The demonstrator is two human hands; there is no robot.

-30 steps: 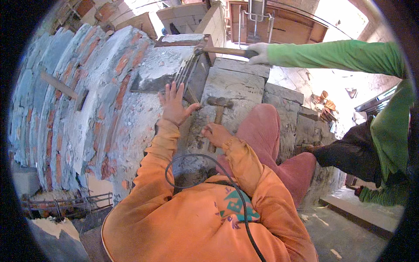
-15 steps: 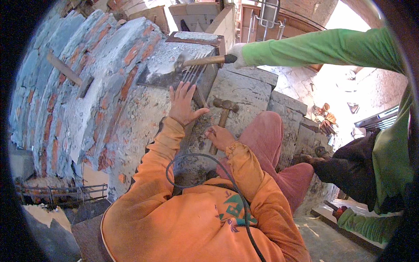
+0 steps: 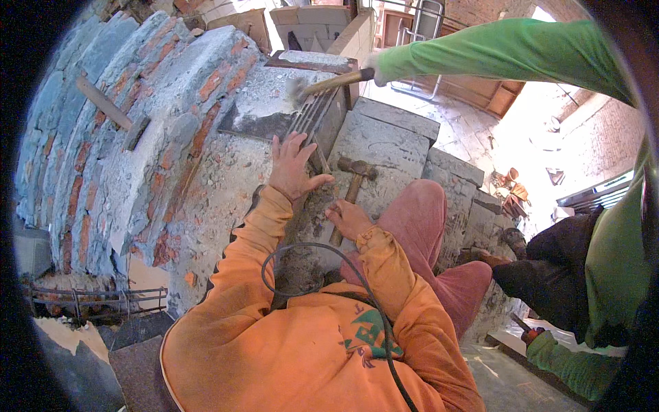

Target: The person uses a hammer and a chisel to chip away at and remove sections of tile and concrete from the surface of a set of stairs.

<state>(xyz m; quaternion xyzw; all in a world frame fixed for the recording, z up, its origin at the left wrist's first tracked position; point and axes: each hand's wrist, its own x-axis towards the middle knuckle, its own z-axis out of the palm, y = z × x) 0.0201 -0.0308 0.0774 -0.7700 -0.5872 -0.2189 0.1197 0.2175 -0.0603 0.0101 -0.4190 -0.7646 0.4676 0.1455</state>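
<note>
The left hand (image 3: 294, 166) is open, fingers spread beside thin metal bars (image 3: 317, 113); the right hand (image 3: 349, 218) is curled, whether pinching anything I cannot tell. Next to it, a wooden-handled hammer (image 3: 354, 187) lies on dusty grey masonry (image 3: 392, 141). Broken brickwork (image 3: 154, 130) spreads leftward. Both orange-sleeved forearms (image 3: 255, 226) reach forward, the left hand farther out.

A wooden-handled hammer (image 3: 355, 182), dark-headed, lies on grey masonry (image 3: 392, 141), its handle partly hidden; slim parallel bars (image 3: 317, 117) slant nearby.
</note>
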